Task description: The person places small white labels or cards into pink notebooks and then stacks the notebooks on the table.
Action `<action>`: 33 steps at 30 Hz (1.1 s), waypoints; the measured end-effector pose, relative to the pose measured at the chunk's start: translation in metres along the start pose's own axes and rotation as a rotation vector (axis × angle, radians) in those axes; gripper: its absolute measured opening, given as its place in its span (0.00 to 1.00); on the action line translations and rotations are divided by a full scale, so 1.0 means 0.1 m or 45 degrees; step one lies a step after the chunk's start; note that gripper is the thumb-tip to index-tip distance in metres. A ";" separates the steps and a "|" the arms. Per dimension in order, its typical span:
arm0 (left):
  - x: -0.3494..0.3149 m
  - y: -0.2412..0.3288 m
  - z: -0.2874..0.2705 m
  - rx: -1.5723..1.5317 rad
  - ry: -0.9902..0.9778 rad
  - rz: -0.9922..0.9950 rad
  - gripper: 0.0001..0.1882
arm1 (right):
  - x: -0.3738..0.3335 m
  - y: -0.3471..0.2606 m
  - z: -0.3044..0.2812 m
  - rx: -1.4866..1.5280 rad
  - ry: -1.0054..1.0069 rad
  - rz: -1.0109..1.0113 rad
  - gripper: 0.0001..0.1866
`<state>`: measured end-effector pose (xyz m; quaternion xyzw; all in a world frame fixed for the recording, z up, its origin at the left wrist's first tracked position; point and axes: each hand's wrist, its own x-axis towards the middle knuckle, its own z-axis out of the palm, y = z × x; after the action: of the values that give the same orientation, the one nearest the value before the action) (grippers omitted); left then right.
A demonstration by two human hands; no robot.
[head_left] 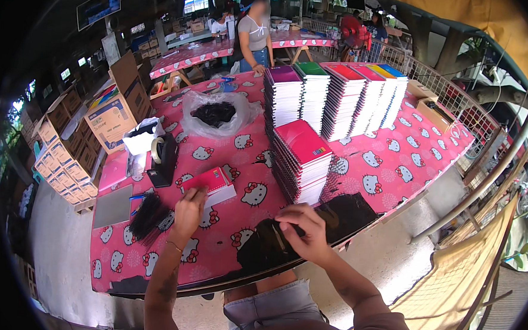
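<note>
My left hand point(191, 210) has its fingers closed at the near edge of a red-covered notebook point(206, 179), which lies with white pages showing beneath its cover. Over the black strip at the table's front edge, my right hand point(304, 230) is held in a pinch; whatever is between its fingertips is too small to make out. A stack of red spiral notebooks point(302, 144) stands just beyond my right hand. Beside my left hand lies a bundle of black plastic binding coils point(148, 214).
Taller notebook stacks point(283, 76) stand behind, in several colours. A clear bag of black coils point(214, 111), a black tape dispenser point(164, 160) and cardboard boxes point(112, 123) are to the left. Across the pink patterned table point(211, 261), a person point(256, 36) stands at the far edge.
</note>
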<state>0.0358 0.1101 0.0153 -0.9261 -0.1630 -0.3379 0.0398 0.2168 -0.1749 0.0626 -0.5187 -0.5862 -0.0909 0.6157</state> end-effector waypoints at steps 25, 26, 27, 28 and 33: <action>-0.75 1.01 -0.28 -0.971 0.040 -0.489 0.18 | -0.89 0.67 0.91 0.498 -0.324 0.869 0.18; -0.64 0.86 -0.34 -1.060 0.022 -0.483 0.18 | -0.94 0.75 0.89 0.538 -0.343 0.887 0.17; -0.60 0.68 -0.37 -1.085 -0.013 -0.672 0.18 | -0.91 0.74 0.90 0.570 -0.350 0.882 0.16; -0.61 0.47 -0.35 -1.110 -0.053 -0.868 0.18 | -0.86 0.69 0.91 0.603 -0.359 0.886 0.15; -0.86 -0.36 -0.27 0.229 0.191 -0.671 0.14 | -0.79 0.57 0.87 0.637 -0.327 0.991 0.14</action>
<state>-0.0550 0.1154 -0.0202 -0.8170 -0.4240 -0.3883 0.0445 0.1796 -0.1245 -0.0517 -0.5426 -0.4235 0.3550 0.6326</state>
